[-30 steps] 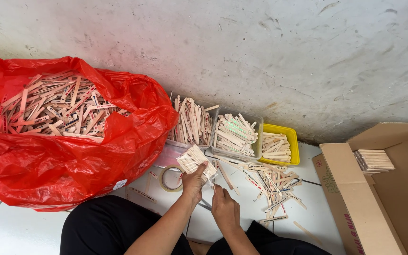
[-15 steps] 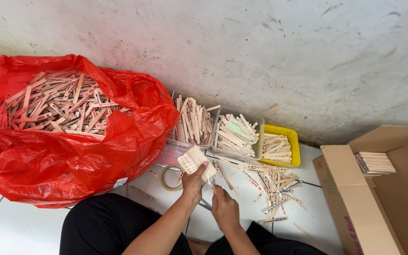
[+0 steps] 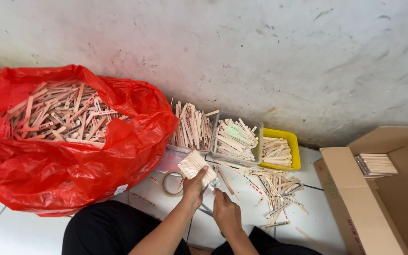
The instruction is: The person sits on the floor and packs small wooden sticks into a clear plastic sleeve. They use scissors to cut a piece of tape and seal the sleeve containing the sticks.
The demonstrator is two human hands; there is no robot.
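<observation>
While the left hand (image 3: 193, 188) clasps a squared bundle of wooden sticks (image 3: 195, 165) above the floor tiles (image 3: 5, 231), the right hand (image 3: 226, 211) pinches closed below it; light, stiff, liable to splay, it looks best gripped mid-length.

We're down at floor level in what looks like a small home workshop or a cottage-industry sorting spot, though the narrow view makes that hard to confirm. White floor tiles (image 3: 20, 231) meet a rough, stained concrete wall (image 3: 260, 56). A big red plastic bag (image 3: 62, 174) brims with flat wooden sticks, three small trays (image 3: 258, 127) against the wall hold more of them, loose sticks (image 3: 275, 186) lie scattered on the tiles, and an open cardboard box (image 3: 355, 198) holds a neat stack. No bench here: the person sits on the floor.
</observation>
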